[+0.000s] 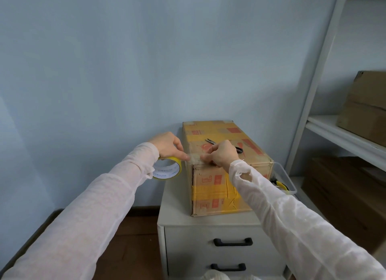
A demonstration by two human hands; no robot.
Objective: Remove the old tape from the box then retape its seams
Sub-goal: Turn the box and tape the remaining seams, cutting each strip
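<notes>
Box [211, 187], cardboard banded with yellow tape, sits on a grey drawer cabinet [177, 213] against a pale blue wall [146, 60]; white shelving [319, 70] with cartons [365, 104] stands to the right. Left hand [167, 144], fingers curled, grips a yellow tape roll [167, 171] just beside the box's near top corner. Right hand [221, 154] pinches the tape end [195, 157] at that top edge, with scissors [210, 141] lying on the box top.

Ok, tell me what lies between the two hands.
A short strip of translucent tape, off the yellow tape roll in the left hand, reaching the right hand; head view.
</notes>
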